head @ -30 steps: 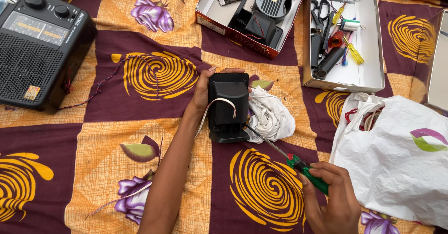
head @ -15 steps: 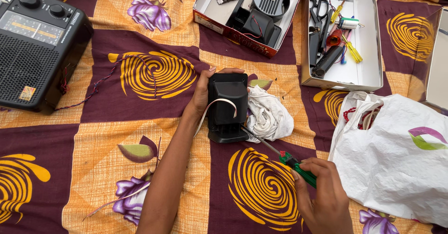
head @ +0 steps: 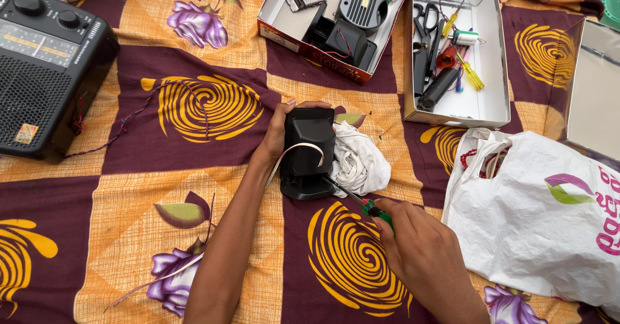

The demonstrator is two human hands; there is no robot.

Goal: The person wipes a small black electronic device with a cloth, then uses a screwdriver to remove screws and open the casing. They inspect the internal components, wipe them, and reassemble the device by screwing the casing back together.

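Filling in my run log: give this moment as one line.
left hand: steadies black box | right hand: holds green screwdriver, tip at box base | white rag beside

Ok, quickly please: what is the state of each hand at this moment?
Left hand: closed around the side of the black plastic housing.
Right hand: closed on the green-handled screwdriver, its tip at the housing's base.
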